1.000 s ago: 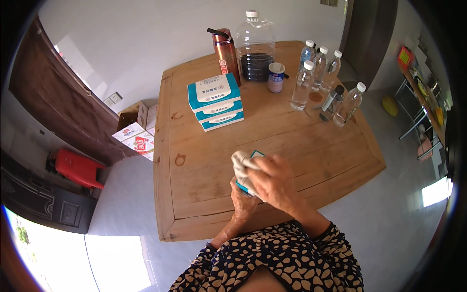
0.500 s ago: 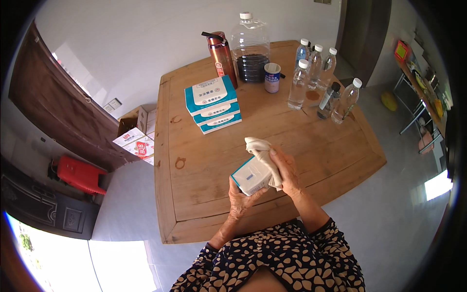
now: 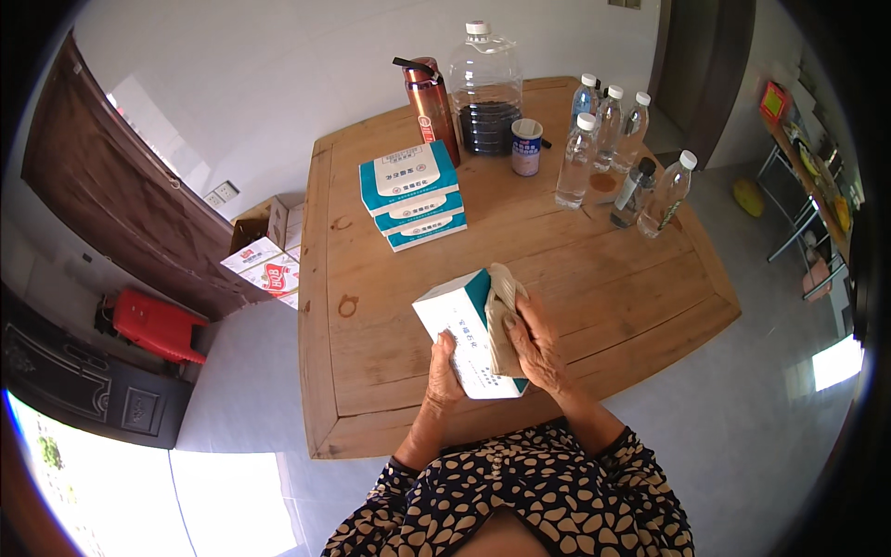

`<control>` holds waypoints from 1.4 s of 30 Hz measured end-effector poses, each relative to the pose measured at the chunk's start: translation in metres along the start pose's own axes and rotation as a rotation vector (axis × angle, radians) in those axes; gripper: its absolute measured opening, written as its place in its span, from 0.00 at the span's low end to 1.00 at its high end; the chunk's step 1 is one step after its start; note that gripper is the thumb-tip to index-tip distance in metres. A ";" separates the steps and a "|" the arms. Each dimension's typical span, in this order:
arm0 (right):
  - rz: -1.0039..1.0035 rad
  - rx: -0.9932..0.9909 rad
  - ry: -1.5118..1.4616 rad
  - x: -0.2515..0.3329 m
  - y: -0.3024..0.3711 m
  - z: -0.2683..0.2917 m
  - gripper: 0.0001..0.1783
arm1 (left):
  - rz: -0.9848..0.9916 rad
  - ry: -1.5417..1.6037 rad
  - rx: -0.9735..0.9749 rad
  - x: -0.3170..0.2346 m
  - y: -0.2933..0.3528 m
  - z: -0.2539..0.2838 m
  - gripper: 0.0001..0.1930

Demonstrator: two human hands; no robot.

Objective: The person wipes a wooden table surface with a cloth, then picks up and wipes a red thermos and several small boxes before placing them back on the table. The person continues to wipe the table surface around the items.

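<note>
Above the near part of the wooden table (image 3: pixel 390 316), a white and teal tissue box (image 3: pixel 455 320) is tilted between my hands. My left hand (image 3: pixel 445 376) grips its near left side, thumb on the white face. A beige cloth (image 3: pixel 501 316) is bunched under my right hand (image 3: pixel 538 343), whose fingers close round it and press it against the teal side of the box. The fingers beneath the box are hidden. Farther off, to the left, several boxes of the same kind make a stack (image 3: pixel 413 190).
Behind the stack stand a copper-coloured flask (image 3: pixel 430 111), a large jug of dark liquid (image 3: pixel 487 116) and a blue and white tub (image 3: pixel 526 148). Several clear bottles (image 3: pixel 575 167) group at the far right. Cartons (image 3: pixel 264 265) and a red plastic object (image 3: pixel 158 325) sit left of the table.
The box has been turned, so a broad printed white face now shows instead of its smaller end. My right hand and the cloth have shifted onto the teal side.
</note>
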State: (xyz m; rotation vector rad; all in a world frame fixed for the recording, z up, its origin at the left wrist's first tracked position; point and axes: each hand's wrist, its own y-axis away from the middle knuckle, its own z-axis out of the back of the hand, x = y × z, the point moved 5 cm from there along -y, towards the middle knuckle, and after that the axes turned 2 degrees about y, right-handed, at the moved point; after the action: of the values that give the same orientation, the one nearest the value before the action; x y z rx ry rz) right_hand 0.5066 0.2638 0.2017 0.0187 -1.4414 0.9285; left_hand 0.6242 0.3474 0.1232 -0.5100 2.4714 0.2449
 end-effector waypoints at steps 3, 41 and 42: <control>-0.106 0.041 0.004 -0.008 0.003 -0.005 0.22 | 0.052 0.055 0.002 0.000 -0.001 -0.010 0.40; 0.174 0.125 0.492 -0.001 0.006 -0.014 0.16 | 0.097 0.042 -0.089 -0.005 -0.005 -0.013 0.38; 0.119 0.052 0.461 -0.014 0.001 -0.010 0.17 | 0.141 0.131 -0.038 0.002 0.000 -0.010 0.36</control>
State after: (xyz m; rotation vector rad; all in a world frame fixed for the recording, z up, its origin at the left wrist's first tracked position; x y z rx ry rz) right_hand 0.5166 0.2625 0.1870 -0.2316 -0.9979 0.9913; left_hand 0.6174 0.3438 0.1304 -0.3788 2.6383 0.3244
